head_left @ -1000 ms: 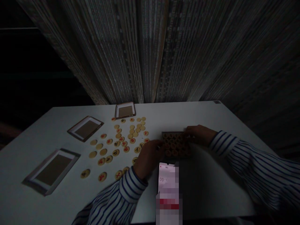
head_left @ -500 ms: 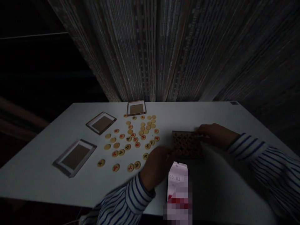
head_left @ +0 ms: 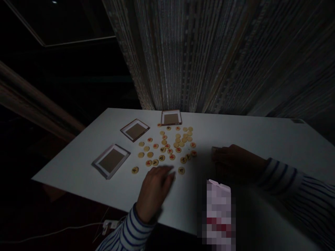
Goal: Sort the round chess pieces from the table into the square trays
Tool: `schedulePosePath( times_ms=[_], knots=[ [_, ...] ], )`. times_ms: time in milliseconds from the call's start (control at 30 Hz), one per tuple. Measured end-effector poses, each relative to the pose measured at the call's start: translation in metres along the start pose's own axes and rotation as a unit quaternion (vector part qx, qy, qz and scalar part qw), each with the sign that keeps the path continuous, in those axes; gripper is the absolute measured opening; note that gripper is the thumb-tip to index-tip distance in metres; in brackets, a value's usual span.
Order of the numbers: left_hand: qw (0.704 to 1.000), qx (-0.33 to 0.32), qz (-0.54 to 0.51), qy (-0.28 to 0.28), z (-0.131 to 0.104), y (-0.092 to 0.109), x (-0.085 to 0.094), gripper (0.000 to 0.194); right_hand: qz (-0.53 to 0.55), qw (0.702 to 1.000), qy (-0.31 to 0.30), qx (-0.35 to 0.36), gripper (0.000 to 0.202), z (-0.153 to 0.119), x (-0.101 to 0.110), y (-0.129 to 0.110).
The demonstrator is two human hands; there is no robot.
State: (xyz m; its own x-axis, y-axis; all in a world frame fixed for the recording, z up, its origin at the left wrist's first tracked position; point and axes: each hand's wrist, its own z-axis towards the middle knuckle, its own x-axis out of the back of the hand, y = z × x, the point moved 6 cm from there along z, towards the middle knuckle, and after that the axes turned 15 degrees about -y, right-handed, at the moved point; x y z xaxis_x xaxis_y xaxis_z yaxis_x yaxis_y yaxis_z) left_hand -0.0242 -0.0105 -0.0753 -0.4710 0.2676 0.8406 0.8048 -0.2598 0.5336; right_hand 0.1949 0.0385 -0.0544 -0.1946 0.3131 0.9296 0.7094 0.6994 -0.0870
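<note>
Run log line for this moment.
left hand: open, near round pieces | right hand: at shadowed object, grip unclear | shallow trays: on table | phone: between forearms

Round pieces (head_left: pixel 170 151) are spread over the bench (head_left: pixel 243 127), with two open trays (head_left: pixel 135 131) (head_left: pixel 112 161) placed to their left and a third tray (head_left: pixel 171 118) behind them. The phone (head_left: pixel 219 209) is situated before the pieces, to the right; the curtain (head_left: pixel 180 55) is hung behind the bench.

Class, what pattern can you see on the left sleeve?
The left sleeve has dark blue stripes on pale cloth, seen best in the head view.
</note>
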Motion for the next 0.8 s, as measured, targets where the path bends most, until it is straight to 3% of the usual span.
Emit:
schedulePosePath(
  times_ms=[200, 433, 600, 800],
  knots=[
    [0.997, 0.035, 0.028, 0.057, -0.013, -0.027, 0.018, 0.027, -0.021, 1.000, -0.013, -0.011, 0.022, 0.036, 0.010, -0.022],
    [0.994, 0.050, 0.041, 0.093, -0.021, -0.046, 0.026, 0.025, 0.020, 0.999, -0.002, 0.027, 0.022, 0.080, 0.006, -0.039],
    [0.995, 0.048, 0.030, 0.083, -0.018, -0.045, 0.024, 0.025, 0.023, 1.000, 0.005, -0.006, 0.024, 0.110, 0.008, -0.052],
    [0.996, 0.041, 0.021, 0.074, -0.011, -0.039, 0.019, 0.025, -0.021, 0.998, -0.011, -0.050, 0.023, 0.127, 0.007, -0.066]
  ],
)
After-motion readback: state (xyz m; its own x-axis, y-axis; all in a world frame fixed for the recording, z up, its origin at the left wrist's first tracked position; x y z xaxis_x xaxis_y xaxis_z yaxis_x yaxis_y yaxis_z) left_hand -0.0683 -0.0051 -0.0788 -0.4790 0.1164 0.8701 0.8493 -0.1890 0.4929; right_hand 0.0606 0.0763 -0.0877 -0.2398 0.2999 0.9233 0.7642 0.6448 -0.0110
